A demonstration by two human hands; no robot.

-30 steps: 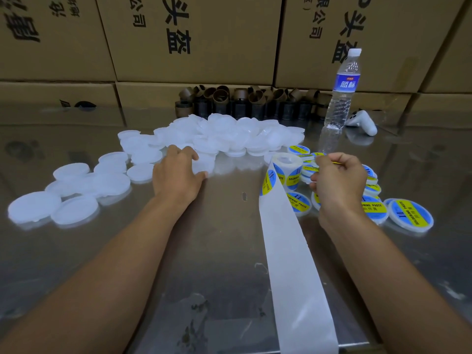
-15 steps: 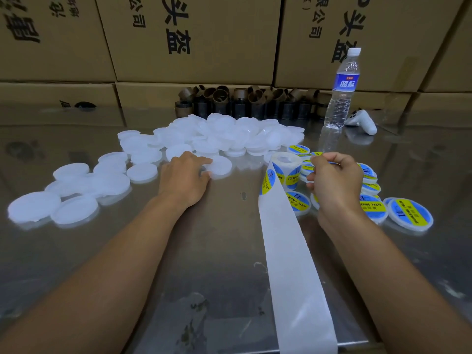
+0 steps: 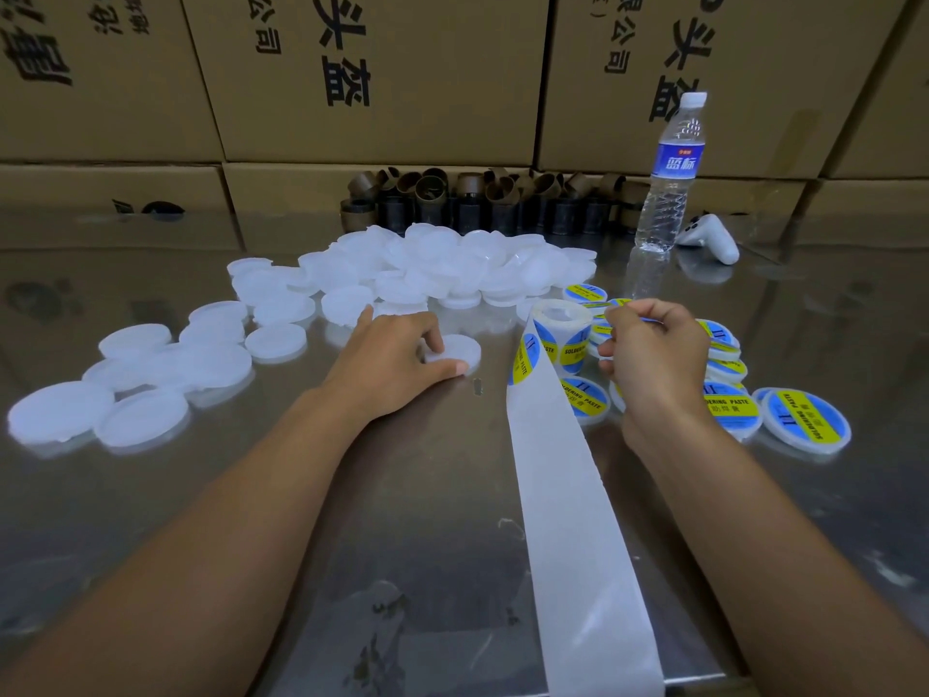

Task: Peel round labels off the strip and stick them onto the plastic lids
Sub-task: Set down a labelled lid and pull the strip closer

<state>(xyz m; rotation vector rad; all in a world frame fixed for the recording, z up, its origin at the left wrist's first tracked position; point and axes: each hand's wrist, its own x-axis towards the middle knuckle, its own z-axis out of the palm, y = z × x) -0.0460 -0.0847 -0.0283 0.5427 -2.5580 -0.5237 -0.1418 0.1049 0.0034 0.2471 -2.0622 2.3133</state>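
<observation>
"Lid (image 3: 460, 350), where?"
"On the steel table (image 3: 402, 495), left hand (image 3: 387, 359) pinching its near edge."
"Right hand (image 3: 653, 354)?"
"Curled, pinching a label (image 3: 646, 321) beside the roll (image 3: 560, 334); strip (image 3: 568, 495) trails to the table's near edge. Labelled lids (image 3: 804, 420) right of it, bare pile (image 3: 452, 264) behind."

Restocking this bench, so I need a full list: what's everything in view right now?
Blank white round plastic lids: dozens, white, heaped far centre, spread left.
Labelled lids: several, blue-yellow, right.
Label roll: one, white backing strip trailing nearward, centre.
Brown cardboard cores: many, brown, back.
Clear plastic water bottle: one, back right.
White controller: one, beside bottle.
Cardboard boxes: several, brown, behind.
Steel table: one, silver, underneath.
Left hand: holds one blank lid.
Right hand: apparently pinches a label.
</observation>
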